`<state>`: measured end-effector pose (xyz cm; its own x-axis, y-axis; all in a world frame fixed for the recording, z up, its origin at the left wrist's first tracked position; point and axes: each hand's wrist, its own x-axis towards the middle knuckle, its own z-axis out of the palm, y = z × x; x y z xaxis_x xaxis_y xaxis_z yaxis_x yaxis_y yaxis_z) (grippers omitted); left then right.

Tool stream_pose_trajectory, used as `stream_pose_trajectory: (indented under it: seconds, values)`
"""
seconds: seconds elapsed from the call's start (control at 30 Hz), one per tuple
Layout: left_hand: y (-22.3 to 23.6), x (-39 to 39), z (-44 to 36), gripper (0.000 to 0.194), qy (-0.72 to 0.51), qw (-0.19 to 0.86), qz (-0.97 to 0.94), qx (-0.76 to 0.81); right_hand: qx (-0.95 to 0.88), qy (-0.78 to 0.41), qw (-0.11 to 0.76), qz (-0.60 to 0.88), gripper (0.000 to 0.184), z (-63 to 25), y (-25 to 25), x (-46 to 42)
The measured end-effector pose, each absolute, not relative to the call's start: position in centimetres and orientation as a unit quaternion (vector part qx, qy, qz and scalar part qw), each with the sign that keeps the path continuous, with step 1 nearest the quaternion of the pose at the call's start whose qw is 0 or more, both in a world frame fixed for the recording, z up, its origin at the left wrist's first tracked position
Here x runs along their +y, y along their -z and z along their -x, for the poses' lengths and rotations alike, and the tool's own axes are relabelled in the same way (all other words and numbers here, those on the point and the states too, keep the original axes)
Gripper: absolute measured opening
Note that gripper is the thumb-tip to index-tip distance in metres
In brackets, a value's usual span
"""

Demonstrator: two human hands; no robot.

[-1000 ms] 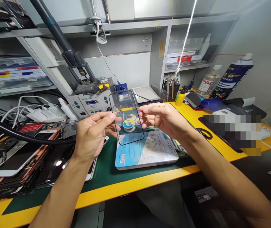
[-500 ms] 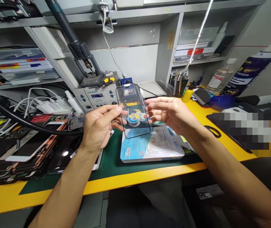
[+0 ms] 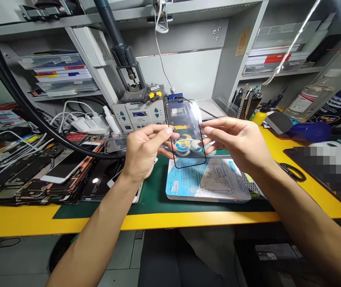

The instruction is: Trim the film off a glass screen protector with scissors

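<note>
Above the green mat of the worktop, a clear glass phone screen panel (image 3: 185, 127) with a black border stands nearly upright, its long axis running far to near and its top leaning slightly to the far side. It is held up in the air and touches nothing but the hands.

The left hand (image 3: 145, 153) and right hand (image 3: 236, 143) are apart, one on each side, and the panel spans the gap between them. The left hand's fingertips (image 3: 169, 130) bear on its left long edge, and the right hand's fingertips (image 3: 205, 130) bear on its right long edge.

Seen through the glass are solder wire spools (image 3: 183, 146), lying on the far part of the mat beyond the panel. Directly to the near right lies a blue-and-white packet (image 3: 209, 179), flat on a perforated metal sheet (image 3: 251, 179). Left of the left hand, a stack of phones and phone screens (image 3: 39, 179) sits on the worktop, with a black hose (image 3: 39, 119) passing above it. At the far side stands a soldering station (image 3: 137, 113), with white chargers (image 3: 89, 121) to its left. To the right on the yellow worktop (image 3: 24, 219) are black-handled scissors (image 3: 292, 172), a yellow bottle (image 3: 258, 117), a clear liquid bottle (image 3: 310, 99) and a spray can (image 3: 338, 107).
</note>
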<state>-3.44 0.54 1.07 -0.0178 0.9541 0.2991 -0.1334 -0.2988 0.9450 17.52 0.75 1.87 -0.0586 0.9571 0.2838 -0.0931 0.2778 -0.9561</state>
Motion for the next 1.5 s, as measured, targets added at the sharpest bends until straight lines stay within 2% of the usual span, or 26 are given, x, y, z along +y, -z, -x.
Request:
stream_pose_trajectory:
  seconds: [0.27,0.47,0.53,0.67,0.73,1.1,1.27,1.5]
  values:
    - [-0.9,0.5,3.4,0.02,-0.6,0.442,-0.552,0.374,-0.529,-0.515,0.537,0.407,0.024,-17.9,-1.9,1.0]
    - [-1.0,0.4,3.3,0.024,-0.57,0.455,-0.565,0.385,-0.572,-0.54,0.452,0.42,0.028,-18.5,-1.6,1.6]
    - [-0.9,0.4,3.3,0.024,-0.563,0.46,-0.565,0.389,-0.594,-0.51,0.449,0.431,0.027,-18.5,-1.6,1.5]
    - [-0.6,0.6,3.2,0.023,-0.569,0.444,-0.568,0.395,-0.649,-0.328,0.5,0.471,0.022,-18.2,-1.7,1.0]
    - [-0.6,0.6,3.2,0.024,-0.573,0.431,-0.573,0.397,-0.659,-0.299,0.499,0.476,0.022,-18.0,-1.9,0.7]
    - [-0.7,0.7,3.4,0.023,-0.549,0.456,-0.585,0.386,-0.597,-0.495,0.476,0.416,0.024,-18.2,-1.6,1.1]
    - [-0.6,0.9,3.4,0.021,-0.536,0.498,-0.566,0.38,-0.595,-0.496,0.515,0.365,0.023,-17.8,-1.3,0.9]
    - [-0.6,1.1,3.7,0.018,-0.52,0.57,-0.524,0.359,-0.6,-0.503,0.515,0.348,0.024,-17.5,-1.2,0.7]
